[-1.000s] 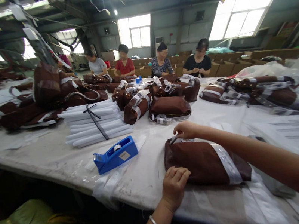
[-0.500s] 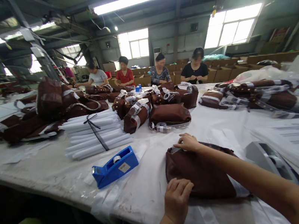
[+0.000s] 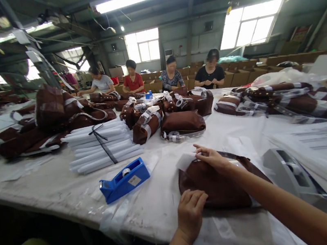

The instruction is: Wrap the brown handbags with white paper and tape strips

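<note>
Brown leather handbag lies on the white-covered table. At its near edge I have the left hand; at its far left corner, the right hand touches a raised white sheet. Whether they grip, I cannot tell. Bags beyond it already carry wrapping; this one, I judge, is only partly done.

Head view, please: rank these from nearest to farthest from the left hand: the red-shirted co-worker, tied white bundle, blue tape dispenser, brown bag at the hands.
From the left hand:
1. Brown bag: at the fingertips.
2. Blue tape dispenser: left.
3. Tied white bundle: left, beyond the dispenser.
4. Red-shirted co-worker: across the table.
</note>
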Demonstrator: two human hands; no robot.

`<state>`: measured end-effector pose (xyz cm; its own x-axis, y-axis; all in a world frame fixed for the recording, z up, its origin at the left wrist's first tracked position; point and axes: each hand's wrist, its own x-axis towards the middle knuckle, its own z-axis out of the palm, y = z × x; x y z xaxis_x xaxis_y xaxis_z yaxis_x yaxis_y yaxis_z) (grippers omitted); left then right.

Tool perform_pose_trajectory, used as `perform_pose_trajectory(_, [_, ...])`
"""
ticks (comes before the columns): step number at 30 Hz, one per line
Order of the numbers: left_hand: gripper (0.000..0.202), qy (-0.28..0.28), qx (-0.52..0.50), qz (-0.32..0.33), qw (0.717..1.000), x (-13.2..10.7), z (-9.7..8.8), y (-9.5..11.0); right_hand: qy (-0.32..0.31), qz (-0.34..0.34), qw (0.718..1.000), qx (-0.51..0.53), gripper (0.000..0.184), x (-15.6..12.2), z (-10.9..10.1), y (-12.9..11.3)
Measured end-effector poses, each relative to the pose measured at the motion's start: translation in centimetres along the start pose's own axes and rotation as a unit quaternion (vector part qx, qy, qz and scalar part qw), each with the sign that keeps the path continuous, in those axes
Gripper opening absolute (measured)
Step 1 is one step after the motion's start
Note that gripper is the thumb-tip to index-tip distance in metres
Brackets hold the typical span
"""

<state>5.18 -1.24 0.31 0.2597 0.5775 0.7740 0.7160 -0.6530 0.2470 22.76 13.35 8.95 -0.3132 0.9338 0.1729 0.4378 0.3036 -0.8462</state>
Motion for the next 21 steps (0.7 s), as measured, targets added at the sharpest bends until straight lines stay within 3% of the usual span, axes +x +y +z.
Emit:
perform_pose_trajectory(3, [0.031, -0.005, 0.024, 0.005, 1.000, 0.0, 0.0, 0.0, -0.002, -0.011, 0.996, 0.089, 0.029, -1.4, 0.0, 0.0])
perform_pose_trajectory(7, [0.035, -0.007, 0.014, 0.004, 1.000, 0.1, -0.1, 0.0, -0.009, -0.029, 0.997, 0.071, 0.022, -1.5, -0.1, -0.2])
perform_pose_trajectory(11, [0.036, -0.013, 0.001, -0.001, 1.000, 0.0, -0.2, 0.1, -0.039, -0.087, 0.995, -0.026, 0.045, -1.4, -0.3, -0.6])
perform_pose_trajectory(15, [0.036, -0.015, -0.001, -0.003, 1.000, -0.1, -0.2, 0.1, -0.059, -0.159, 0.973, -0.154, 0.028, -2.5, 0.0, -0.6])
perform_pose_trajectory(21, [0.038, -0.013, 0.001, 0.002, 1.000, 0.2, -0.4, 0.2, -0.008, -0.168, 0.975, -0.146, 0.034, -6.1, 1.5, -0.2])
